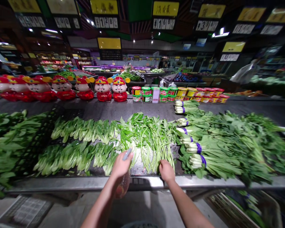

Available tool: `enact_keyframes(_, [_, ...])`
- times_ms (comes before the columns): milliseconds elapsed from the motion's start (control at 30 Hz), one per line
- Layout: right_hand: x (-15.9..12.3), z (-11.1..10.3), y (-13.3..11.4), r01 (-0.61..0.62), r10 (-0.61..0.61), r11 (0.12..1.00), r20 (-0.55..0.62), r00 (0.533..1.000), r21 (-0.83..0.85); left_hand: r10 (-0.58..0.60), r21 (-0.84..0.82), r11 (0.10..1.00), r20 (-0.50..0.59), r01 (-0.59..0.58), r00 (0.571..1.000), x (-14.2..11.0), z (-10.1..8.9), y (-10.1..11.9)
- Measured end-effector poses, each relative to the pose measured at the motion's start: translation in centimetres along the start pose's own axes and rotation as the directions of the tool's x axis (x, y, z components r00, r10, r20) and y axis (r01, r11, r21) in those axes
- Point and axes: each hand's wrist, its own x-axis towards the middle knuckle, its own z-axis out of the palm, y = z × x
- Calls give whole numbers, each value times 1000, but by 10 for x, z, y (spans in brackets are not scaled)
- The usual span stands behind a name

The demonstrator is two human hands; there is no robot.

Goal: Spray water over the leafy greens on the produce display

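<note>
I stand at a produce counter covered with leafy greens. My left hand [121,165] is closed round a small grey flat object [127,154], and a clear plastic bag [122,186] hangs below its wrist. My right hand [166,170] rests with curled fingers on the cut stem ends of a loose pile of long-stemmed greens [149,139] in the middle of the counter. Whether those fingers grip any stems, I cannot tell. Bok choy [80,145] lies in two rows to the left of the pile.
Bundled greens with purple bands [197,148] lie to the right. Red figurines [61,87] and stacked tubs [180,94] line the back of the counter. A metal counter edge [85,183] runs in front. A cart basket [242,209] sits at lower right.
</note>
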Motion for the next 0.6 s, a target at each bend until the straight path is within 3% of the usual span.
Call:
enact_keyframes(367, [-1, 1, 0, -8, 7, 1000, -5, 1000, -26, 27, -49, 998, -76, -31, 997, -2, -9, -5])
enact_keyframes(600, [1, 4, 3, 5, -5, 999, -7, 1000, -33, -53, -104, 994, -161, 37, 986, -3, -20, -6])
